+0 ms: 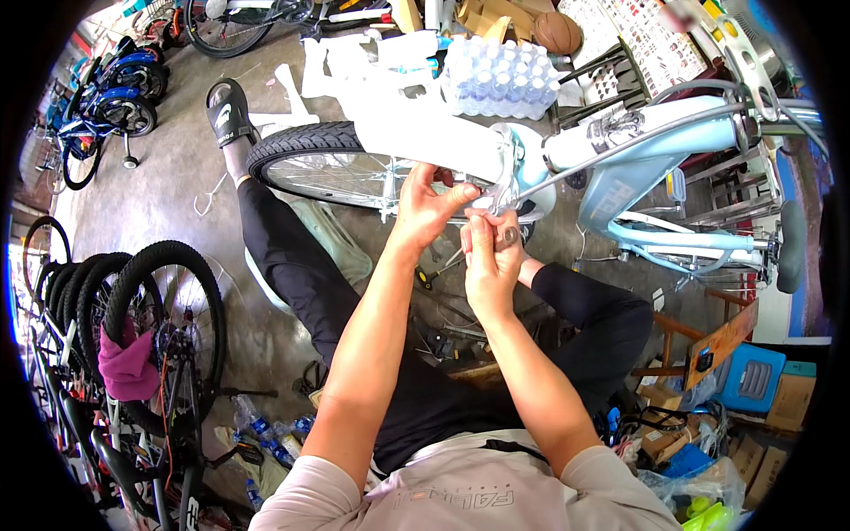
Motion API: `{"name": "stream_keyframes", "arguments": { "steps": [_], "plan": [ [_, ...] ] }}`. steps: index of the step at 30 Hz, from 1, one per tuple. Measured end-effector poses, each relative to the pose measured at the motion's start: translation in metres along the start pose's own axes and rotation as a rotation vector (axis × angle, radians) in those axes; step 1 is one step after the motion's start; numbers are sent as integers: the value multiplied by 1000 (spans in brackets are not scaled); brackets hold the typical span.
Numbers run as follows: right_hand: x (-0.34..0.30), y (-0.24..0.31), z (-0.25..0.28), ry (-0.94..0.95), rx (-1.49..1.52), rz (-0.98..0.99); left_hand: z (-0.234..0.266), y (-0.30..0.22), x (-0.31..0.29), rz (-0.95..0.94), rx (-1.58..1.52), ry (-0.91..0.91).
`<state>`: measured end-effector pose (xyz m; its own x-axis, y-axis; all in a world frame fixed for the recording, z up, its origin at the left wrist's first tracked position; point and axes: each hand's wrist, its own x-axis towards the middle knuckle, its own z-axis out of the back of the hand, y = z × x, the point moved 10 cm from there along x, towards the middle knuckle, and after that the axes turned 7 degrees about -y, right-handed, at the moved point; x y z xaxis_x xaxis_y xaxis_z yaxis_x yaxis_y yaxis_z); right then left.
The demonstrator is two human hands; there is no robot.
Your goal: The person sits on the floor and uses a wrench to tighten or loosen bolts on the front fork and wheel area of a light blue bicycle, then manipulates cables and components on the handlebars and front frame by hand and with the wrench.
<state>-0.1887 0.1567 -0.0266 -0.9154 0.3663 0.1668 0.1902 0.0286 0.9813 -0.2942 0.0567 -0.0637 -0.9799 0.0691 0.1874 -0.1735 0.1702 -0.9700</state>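
A light-blue bicycle (pixel 655 159) lies in front of me, its front wheel (pixel 305 164) to the left under a white mudguard (pixel 434 142). Both my hands meet at the metal brake parts (pixel 505 190) beside the fork. My left hand (pixel 423 208) reaches past the mudguard's near edge, its fingers curled and partly hidden, its thumb pointing at the brake parts. Just below, my right hand (pixel 493 257) is closed in a pinch with the thumb upward. A small grey round spot shows on its fingers. Whatever sits between the fingertips of either hand is too small to name.
Wrapped water bottles (pixel 500 78) and a basketball (pixel 558 34) stand beyond the bicycle. A screwdriver (pixel 427 280) and other tools lie on the floor between my legs. Bicycles with black tyres (pixel 168 327) crowd the left. At lower right are a blue plastic stool (pixel 751 379) and cardboard boxes (pixel 791 403).
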Motion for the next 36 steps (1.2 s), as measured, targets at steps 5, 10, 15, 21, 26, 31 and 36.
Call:
{"name": "stream_keyframes", "arguments": {
  "steps": [5, 10, 15, 21, 26, 31, 36],
  "plan": [
    [3, 4, 2, -145, 43, 157, 1, 4, 1, -9, -58, 1],
    [0, 7, -4, 27, 89, 1, 2, 6, 1, 18, -69, -35],
    [-11, 19, 22, -196, 132, -112, 1, 6, 1, 41, -95, -33],
    [-7, 17, 22, -195, 440, -409, 2, 2, 2, 21, -91, -25],
    [-5, 15, 11, -200, 560, -448, 1, 4, 1, 41, -121, -27],
    [-7, 12, 10, -273, 539, -455, 0, -1, 0, 27, -141, -25],
    [-15, 18, 9, -344, 555, -491, 2, 3, 0, 41, -143, -20]
  ]
}}
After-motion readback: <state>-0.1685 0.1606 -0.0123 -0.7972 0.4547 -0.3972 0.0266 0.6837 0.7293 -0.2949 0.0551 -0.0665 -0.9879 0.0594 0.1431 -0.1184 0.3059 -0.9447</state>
